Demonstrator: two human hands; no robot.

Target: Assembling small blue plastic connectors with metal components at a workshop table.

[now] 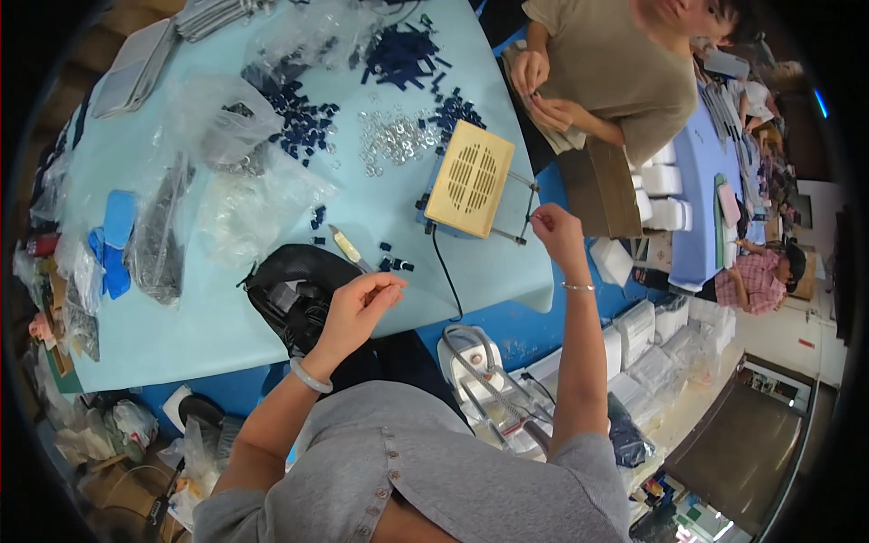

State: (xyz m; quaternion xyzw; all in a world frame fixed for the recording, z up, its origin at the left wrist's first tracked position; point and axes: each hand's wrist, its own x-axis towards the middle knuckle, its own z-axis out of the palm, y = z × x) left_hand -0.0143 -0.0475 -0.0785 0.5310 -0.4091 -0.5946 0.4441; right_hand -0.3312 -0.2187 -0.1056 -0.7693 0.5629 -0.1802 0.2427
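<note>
My left hand [358, 312] is above the near edge of the table, fingers drawn together; whatever they hold is too small to make out. Just beyond it lie several small dark blue webbing pieces [396, 264] and a cutter knife with a pale handle [345, 244]. My right hand [561, 240] is raised past the table's right side, thumb and fingers pinched close to the thin bar of a beige machine with a slotted grille [470, 180]. Two metal rods [508, 237] stick out of that machine. Any item in the right fingertips is hidden.
A black mesh bag [294, 294] lies left of my left hand. Farther off are silver metal rings [391, 140], heaps of dark blue strips [403, 56] and clear plastic bags [222, 118]. Across the corner a co-worker [625, 81] handles something small, beside a cardboard box [597, 192].
</note>
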